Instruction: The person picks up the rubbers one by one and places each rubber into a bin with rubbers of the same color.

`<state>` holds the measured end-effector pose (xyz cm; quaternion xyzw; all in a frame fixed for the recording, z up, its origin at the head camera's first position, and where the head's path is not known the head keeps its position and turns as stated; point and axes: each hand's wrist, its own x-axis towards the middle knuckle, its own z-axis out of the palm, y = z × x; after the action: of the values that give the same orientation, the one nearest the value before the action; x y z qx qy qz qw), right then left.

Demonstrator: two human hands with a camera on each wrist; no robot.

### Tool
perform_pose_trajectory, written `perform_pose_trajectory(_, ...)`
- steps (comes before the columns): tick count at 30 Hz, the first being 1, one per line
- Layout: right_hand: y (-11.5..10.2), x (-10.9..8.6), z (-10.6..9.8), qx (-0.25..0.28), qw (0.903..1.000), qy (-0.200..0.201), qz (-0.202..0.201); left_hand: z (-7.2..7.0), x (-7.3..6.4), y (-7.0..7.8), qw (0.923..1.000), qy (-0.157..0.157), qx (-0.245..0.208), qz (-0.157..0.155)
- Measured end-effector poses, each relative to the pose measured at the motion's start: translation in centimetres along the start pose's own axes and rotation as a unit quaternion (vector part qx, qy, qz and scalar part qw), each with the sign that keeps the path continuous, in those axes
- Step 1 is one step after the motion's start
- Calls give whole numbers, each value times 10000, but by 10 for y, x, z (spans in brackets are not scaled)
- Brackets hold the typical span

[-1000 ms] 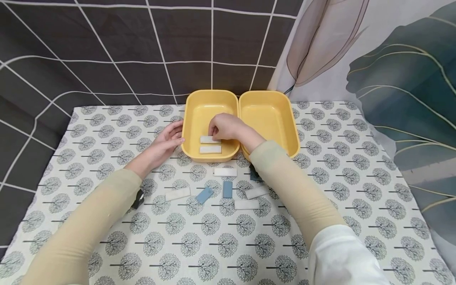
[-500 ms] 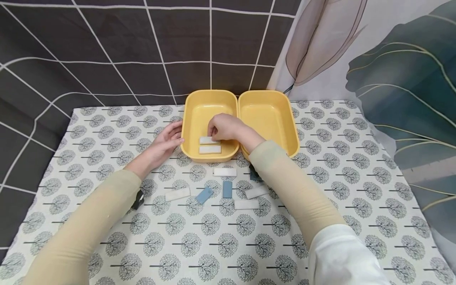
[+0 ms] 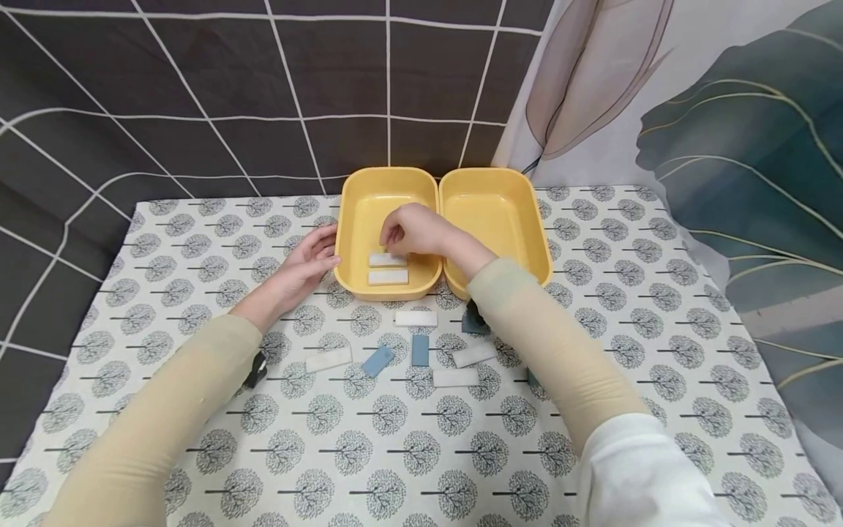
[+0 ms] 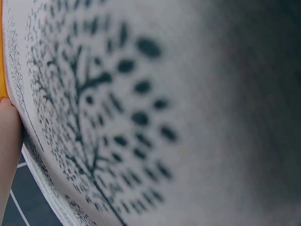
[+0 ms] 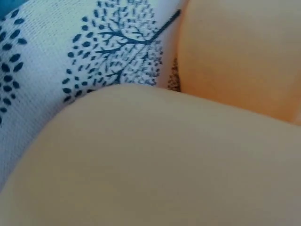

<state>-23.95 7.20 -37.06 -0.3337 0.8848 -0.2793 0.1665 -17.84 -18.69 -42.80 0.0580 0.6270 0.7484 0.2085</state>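
Observation:
In the head view, my left hand (image 3: 306,263) rests against the left side of the left yellow bin (image 3: 388,296), thumb at its rim and fingers along the outer wall. My right hand (image 3: 416,230) hovers inside that bin with loosely curled fingers, just above a flat white rectangular block (image 3: 387,260). Nothing shows between its fingertips. A second white block (image 3: 388,277) lies parallel, nearer the bin's front wall. The left wrist view catches part of my left hand (image 4: 8,136) beside a yellow edge; the right wrist view is mostly skin and cloth.
A second yellow bin (image 3: 543,241) stands against the first one's right side. In front lie a white block (image 3: 416,319), several more white ones, two blue blocks (image 3: 420,350) and a dark teal piece (image 3: 473,322) partly behind my right sleeve. A dark tile-patterned backdrop (image 3: 250,80) rises behind.
My right hand has let go of the farther white block and lifted slightly off it. The block stays in the left bin. My left hand keeps its place.

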Motion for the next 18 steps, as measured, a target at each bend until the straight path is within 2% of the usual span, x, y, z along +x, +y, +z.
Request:
perform_pose_trajectory(8,-14,-17,-19,607,9977,220,-186,0,0,-1,10000,2,-65,5)
perform_pose_trajectory(18,-27,-56,-32,554,9971,232,-473,0,-1,0,10000,3,-37,48)
